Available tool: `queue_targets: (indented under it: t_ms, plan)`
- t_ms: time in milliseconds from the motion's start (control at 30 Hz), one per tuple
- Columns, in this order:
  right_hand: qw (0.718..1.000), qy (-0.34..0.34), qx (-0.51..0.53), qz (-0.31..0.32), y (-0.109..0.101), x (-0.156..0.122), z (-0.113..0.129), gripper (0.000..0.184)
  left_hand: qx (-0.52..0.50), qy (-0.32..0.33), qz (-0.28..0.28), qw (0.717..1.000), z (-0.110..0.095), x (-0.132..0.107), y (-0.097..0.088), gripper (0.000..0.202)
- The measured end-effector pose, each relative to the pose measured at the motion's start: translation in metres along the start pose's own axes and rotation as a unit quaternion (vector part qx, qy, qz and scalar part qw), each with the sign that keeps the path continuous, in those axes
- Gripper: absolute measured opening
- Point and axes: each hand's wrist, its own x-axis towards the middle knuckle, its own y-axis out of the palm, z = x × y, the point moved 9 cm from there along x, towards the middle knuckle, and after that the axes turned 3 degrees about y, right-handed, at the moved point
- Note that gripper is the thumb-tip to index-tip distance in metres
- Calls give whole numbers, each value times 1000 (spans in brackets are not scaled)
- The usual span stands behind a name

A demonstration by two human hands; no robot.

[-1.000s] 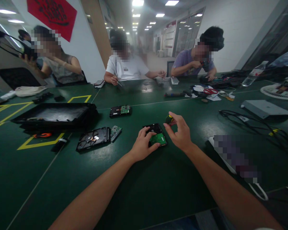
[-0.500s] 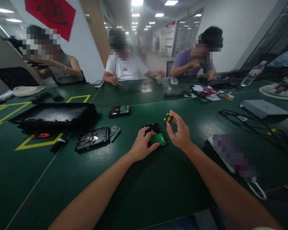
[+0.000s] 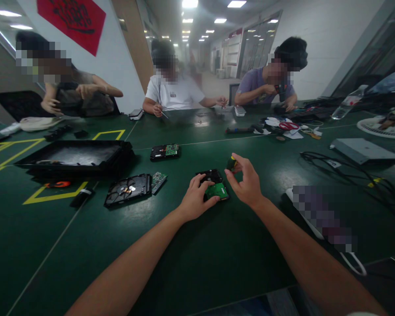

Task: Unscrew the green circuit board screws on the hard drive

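Observation:
A hard drive (image 3: 220,189) with a green circuit board lies flat on the table before me. My left hand (image 3: 197,199) is laid over its left part, fingers on the far side and thumb at the near edge, gripping it. Just right of the drive, my right hand (image 3: 246,182) pinches a short screwdriver (image 3: 231,163) by its dark and yellow handle, raised above the table; its tip cannot be made out. To the left lie an opened hard drive (image 3: 128,191), a loose circuit board (image 3: 158,182) against it, and another hard drive (image 3: 165,152) farther back.
Black trays (image 3: 72,156) are stacked at the left. On the right are a pouch-like item (image 3: 316,215), black cables (image 3: 335,169), a grey metal box (image 3: 365,150) and a water bottle (image 3: 349,103). Three people sit across the green table (image 3: 200,263).
The screwdriver has turned in my right fingers, with the thumb shifted slightly left. My left hand stays on the hard drive. At the far left, a person's arms have lowered.

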Motion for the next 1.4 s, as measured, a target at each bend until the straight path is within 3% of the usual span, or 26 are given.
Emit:
queue_targets:
  t_ms: [1067,1400]
  plan:
    - [1000,12,3,-29,-6,2,-7,59,-4,-2,-1,1000,0,0,-1,52]
    - [1000,17,22,-9,-2,1,-4,58,0,-2,-6,1000,2,0,1,53]
